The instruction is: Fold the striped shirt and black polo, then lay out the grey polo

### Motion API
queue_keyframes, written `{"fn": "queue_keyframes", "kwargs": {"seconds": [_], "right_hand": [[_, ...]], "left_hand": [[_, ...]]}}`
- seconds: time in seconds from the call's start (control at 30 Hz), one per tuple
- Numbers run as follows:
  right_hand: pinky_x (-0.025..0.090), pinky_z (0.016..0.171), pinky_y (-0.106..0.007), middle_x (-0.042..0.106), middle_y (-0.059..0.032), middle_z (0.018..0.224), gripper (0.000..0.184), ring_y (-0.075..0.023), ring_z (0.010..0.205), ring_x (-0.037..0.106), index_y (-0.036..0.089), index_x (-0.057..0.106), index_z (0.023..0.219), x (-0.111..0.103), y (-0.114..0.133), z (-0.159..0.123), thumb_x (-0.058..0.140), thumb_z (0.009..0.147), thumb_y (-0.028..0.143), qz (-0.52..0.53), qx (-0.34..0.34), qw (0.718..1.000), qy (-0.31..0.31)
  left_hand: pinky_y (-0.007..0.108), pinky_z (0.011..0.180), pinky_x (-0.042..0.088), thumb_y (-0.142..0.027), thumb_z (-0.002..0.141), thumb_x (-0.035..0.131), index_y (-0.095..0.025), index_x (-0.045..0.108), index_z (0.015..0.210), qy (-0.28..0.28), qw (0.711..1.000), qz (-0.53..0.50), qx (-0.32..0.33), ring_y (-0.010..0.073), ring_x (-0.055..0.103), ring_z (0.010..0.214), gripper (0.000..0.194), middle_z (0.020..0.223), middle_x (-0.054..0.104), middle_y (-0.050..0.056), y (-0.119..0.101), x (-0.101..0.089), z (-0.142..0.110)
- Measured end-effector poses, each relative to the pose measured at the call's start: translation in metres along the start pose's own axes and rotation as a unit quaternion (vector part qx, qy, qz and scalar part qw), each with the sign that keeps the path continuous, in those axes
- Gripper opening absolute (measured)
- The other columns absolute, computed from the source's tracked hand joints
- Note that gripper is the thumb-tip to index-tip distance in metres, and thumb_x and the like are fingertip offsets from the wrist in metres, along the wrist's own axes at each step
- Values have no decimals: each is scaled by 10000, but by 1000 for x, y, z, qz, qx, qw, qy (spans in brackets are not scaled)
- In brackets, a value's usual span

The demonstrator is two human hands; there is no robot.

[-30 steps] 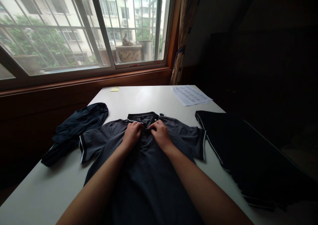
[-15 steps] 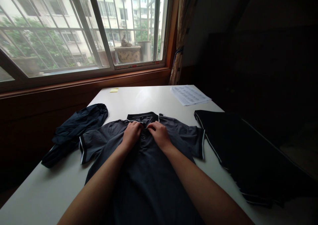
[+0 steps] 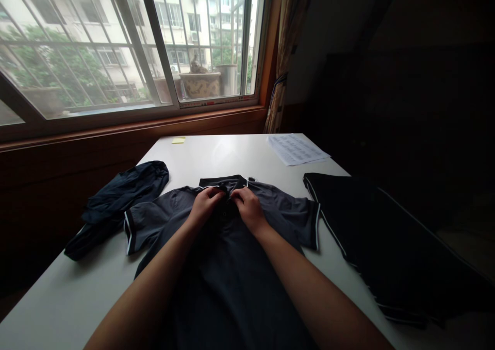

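A dark grey polo shirt (image 3: 232, 267) lies spread face up on the white table, its short sleeves out to both sides with black and white edging. My left hand (image 3: 209, 203) is closed on the left side of its neck opening, just below the black collar. Facing it, my right hand (image 3: 247, 205) pinches the right side of the same opening. A small gap separates the fingertips of the two hands. Below them a button shows faintly on the placket. The fingers cover the cloth edges they grip.
A crumpled dark garment (image 3: 127, 195) lies on the table (image 3: 224, 151) to the left. Dark cloth with white edging (image 3: 371, 236) stretches over the right side. Printed papers (image 3: 297, 150) and a yellow note (image 3: 178, 140) lie at the far end, below a barred window.
Both hands stay at the neck opening with small finger movements. The left fingers lift the cloth edge slightly and the button below looks less distinct. The view has shifted a little.
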State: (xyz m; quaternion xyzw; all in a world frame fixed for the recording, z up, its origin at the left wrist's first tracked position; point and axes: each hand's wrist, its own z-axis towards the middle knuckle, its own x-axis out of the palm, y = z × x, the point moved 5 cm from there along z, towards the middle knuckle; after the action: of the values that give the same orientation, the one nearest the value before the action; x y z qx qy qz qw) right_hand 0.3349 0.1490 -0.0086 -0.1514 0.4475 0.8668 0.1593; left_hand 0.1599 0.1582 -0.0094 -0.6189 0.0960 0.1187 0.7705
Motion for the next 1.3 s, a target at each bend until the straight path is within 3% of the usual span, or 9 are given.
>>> {"fn": "queue_keyframes", "kwargs": {"seconds": [0.2,0.5,0.73,1.13,1.3], "right_hand": [[493,872,-327,655,-30,926,155,-207,908,640,242,698,914,-2,5,-1,574,887,152,8,-18,1000,2],[504,896,-337,645,-39,957,161,-215,946,635,251,671,904,-5,13,-1,555,896,139,6,-12,1000,-6],[494,889,-326,639,-40,978,151,-206,939,634,241,674,938,-1,14,-3,558,916,147,13,-44,999,24],[502,898,-309,654,-27,967,193,-196,950,647,256,702,909,7,18,-6,594,881,98,-16,-61,993,103],[506,900,-310,653,-29,963,189,-195,940,649,261,711,934,6,18,-7,597,887,118,-24,-58,994,89]], "left_hand": [[326,795,508,-398,778,691,-185,755,888,-7,1000,13,-11,232,698,855,248,901,769,56,-1,4,-4],[297,723,495,-380,827,673,-190,729,857,-84,993,85,22,198,681,766,200,816,749,26,-10,-7,-10],[305,763,498,-329,841,665,-193,738,871,-53,991,96,75,207,688,819,157,872,750,46,-11,1,-11],[306,746,508,-324,844,664,-199,728,885,-85,989,111,57,209,697,801,146,859,757,38,-8,-2,-13],[309,749,510,-297,839,665,-210,732,871,-71,984,136,89,207,692,801,115,856,751,37,-11,1,-13]]}}
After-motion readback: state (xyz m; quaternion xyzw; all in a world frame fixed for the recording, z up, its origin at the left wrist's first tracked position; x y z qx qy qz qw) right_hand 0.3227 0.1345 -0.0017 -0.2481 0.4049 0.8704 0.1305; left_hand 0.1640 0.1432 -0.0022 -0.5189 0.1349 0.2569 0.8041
